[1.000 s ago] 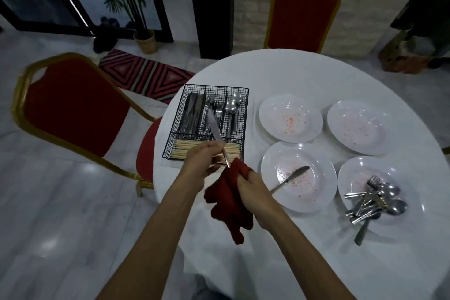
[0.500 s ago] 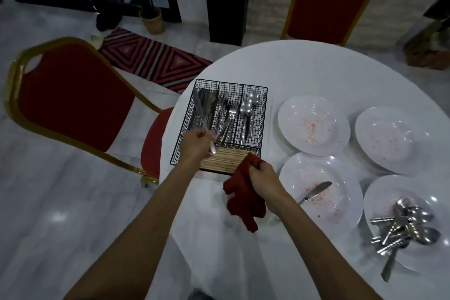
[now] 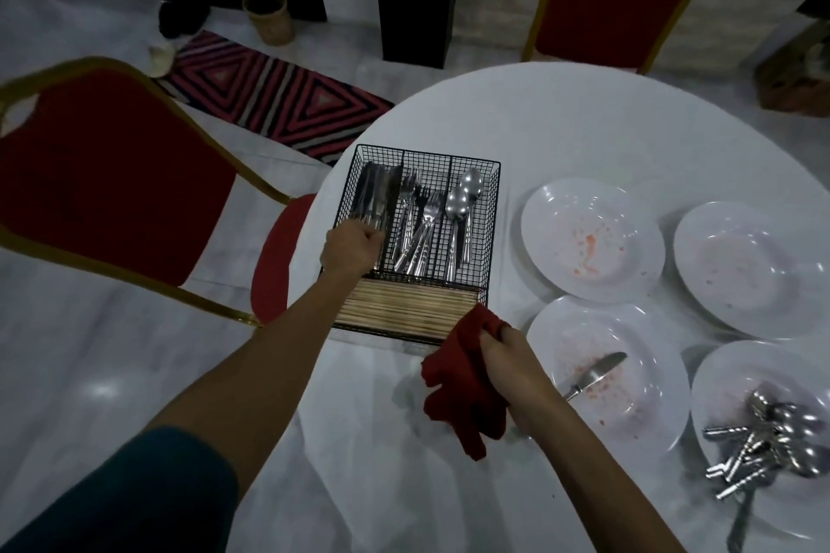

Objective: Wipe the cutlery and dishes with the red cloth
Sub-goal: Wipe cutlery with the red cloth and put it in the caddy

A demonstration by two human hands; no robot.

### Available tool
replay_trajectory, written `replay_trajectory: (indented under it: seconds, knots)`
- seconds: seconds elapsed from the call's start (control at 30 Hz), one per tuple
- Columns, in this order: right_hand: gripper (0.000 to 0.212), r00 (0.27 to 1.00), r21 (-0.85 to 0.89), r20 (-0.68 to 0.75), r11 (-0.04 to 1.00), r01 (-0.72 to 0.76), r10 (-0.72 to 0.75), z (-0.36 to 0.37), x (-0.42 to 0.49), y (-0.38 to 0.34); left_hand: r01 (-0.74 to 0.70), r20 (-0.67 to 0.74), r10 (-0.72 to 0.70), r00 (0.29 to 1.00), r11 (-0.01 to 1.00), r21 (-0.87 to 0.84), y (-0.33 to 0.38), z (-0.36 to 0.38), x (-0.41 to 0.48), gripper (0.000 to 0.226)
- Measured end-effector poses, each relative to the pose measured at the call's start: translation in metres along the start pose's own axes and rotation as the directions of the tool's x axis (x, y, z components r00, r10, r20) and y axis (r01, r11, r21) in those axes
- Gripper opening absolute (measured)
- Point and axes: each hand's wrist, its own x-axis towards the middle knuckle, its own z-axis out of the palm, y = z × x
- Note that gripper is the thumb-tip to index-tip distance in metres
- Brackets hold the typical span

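Red cloth (image 3: 462, 382) bunched in right hand (image 3: 507, 355), fist clenched round it, hanging over desk (image 3: 584, 117) near its left edge, just in front of caddy (image 3: 489, 211). Left hand (image 3: 352, 249) in caddy's left compartment, fingers curled on knives (image 3: 375, 193). Forks (image 3: 422, 216) in middle compartment, spoons (image 3: 465, 198) in right one, sticks (image 3: 404, 305) across the front. Stained plates toward right edge: lone knife (image 3: 593, 375) on near plate (image 3: 629, 328), cutlery pile (image 3: 763, 440) on rightmost plate (image 3: 727, 373).

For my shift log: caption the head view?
Left hand holds a knife in the basket; right hand grips the red cloth.
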Motion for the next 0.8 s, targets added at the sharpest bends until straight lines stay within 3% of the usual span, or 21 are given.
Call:
replay_trajectory:
  seconds: [0.23, 0.3, 0.47, 0.57, 0.67, 0.73, 0.8]
  knots:
    - [0.026, 0.998, 0.287, 0.037, 0.957, 0.035, -0.048, -0.024, -0.029, 0.004, -0.214, -0.148, 0.2, 0.969, 0.973, -0.088, 0.02, 0.008, -0.073, 0.023]
    - [0.032, 0.997, 0.346, 0.047, 0.937, 0.046, -0.067, -0.033, -0.042, 0.007, -0.257, -0.056, 0.252, 0.966, 0.955, -0.149, 0.035, 0.018, -0.115, 0.022]
    - [0.042, 0.999, 0.541, 0.029, 0.841, 0.022, -0.045, -0.056, -0.076, 0.042, -0.185, 0.159, 0.242, 0.957, 0.933, -0.309, 0.053, 0.063, -0.197, 0.02]
    - [0.041, 1.0, 0.682, -0.016, 0.731, 0.022, -0.015, -0.075, -0.094, 0.072, -0.156, 0.283, 0.252, 0.925, 0.934, -0.323, 0.058, 0.082, -0.222, 0.021]
    - [0.042, 0.996, 0.838, -0.031, 0.54, 0.073, -0.086, -0.098, -0.112, 0.103, -0.222, 0.383, 0.249, 0.89, 0.968, -0.114, 0.062, 0.101, -0.238, 0.026]
    - [0.035, 0.984, 0.898, -0.006, 0.431, 0.084, -0.18, -0.113, -0.127, 0.119, -0.245, 0.448, 0.168, 0.878, 0.962, 0.118, 0.066, 0.112, -0.246, 0.03]
    - [0.042, 0.967, 0.924, -0.009, 0.366, 0.106, -0.255, -0.125, -0.14, 0.133, -0.186, 0.455, 0.066, 0.888, 0.957, 0.223, 0.069, 0.123, -0.253, 0.034]
